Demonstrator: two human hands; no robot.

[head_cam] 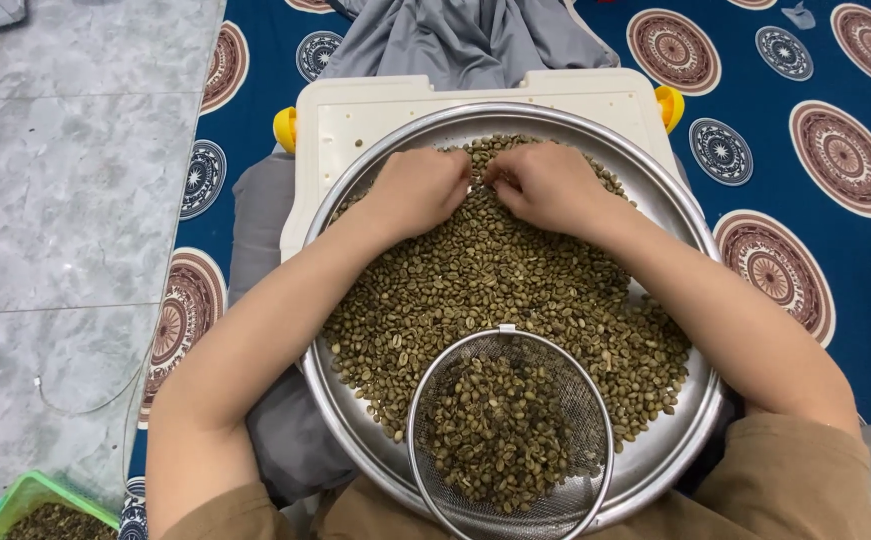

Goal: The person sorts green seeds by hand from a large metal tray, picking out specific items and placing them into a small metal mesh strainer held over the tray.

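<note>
both hands (485,188) picking thru green beans (515,280) in tray (675,200).

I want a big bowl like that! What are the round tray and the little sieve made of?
The round tray looks like shiny metal, probably steel: silver-grey with bright glints on its rim. The sieve seems metal too: a silvery rim with fine wire mesh you can see through.

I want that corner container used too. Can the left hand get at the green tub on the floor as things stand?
Probably yes: the left hand rests on the beans at the tray's far side, and only bare floor lies between its arm and the green tub.
</note>
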